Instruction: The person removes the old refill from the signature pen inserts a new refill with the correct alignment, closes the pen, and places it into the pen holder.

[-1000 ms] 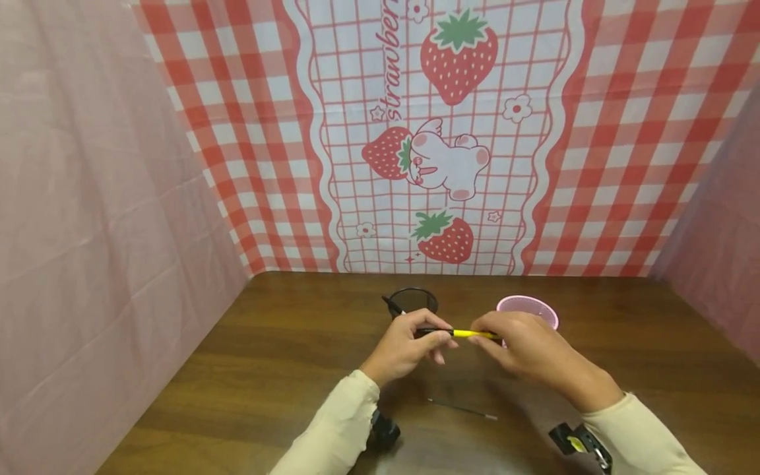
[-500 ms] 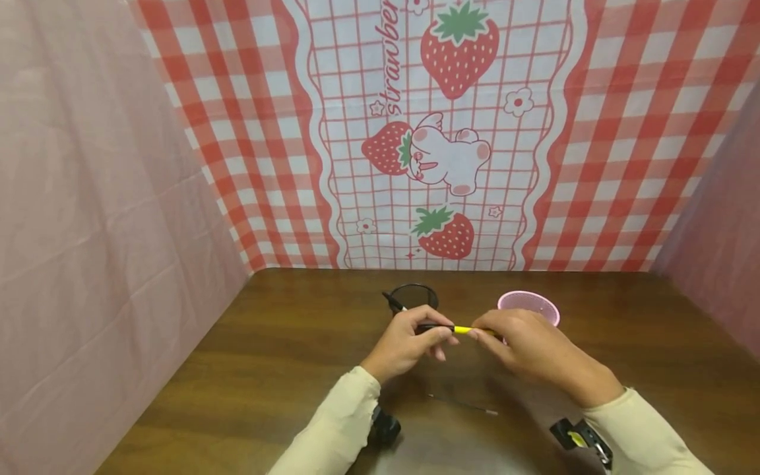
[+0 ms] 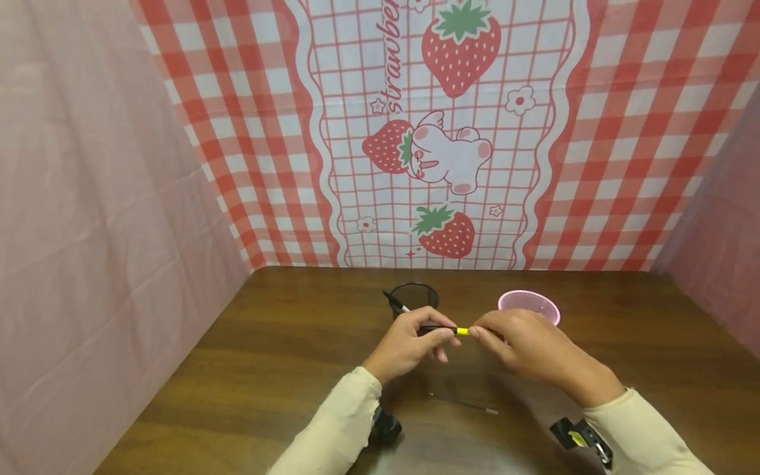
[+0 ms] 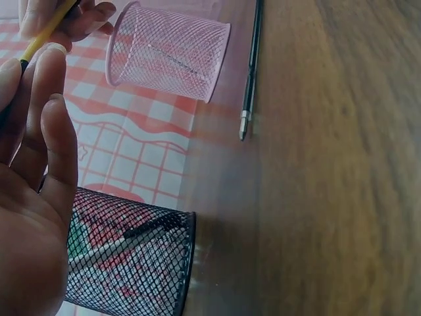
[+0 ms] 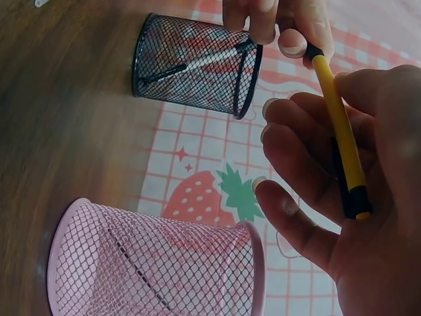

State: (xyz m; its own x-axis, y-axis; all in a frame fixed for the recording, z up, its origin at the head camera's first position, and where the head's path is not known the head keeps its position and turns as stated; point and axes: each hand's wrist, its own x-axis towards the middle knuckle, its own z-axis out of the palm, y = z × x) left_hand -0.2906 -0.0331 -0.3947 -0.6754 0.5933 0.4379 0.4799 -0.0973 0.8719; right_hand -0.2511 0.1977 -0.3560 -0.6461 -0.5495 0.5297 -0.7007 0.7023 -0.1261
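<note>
In the head view, both hands meet around one ballpoint pen held roughly level above the table. My left hand (image 3: 404,343) pinches its black front part between thumb and fingers. My right hand (image 3: 528,343) grips the yellow barrel (image 3: 462,331), of which only a short piece shows between the hands. The right wrist view has the pen's yellow body (image 5: 339,122) lying across the right fingers, with its black clip and black end towards the palm. Below the hands a thin pen refill (image 3: 463,403) lies on the table; its metal tip shows in the left wrist view.
Behind the left hand stands a black mesh pen cup (image 3: 424,298) with a black-and-white pen (image 3: 394,301) leaning in it. A pink mesh cup (image 3: 530,303) is behind the right hand. The wooden table (image 3: 279,330) ends at a checked cloth backdrop (image 3: 261,165).
Between the hands, less of the yellow barrel shows than a second ago, as the right fingers sit closer to the left ones. The refill and cups stay put.
</note>
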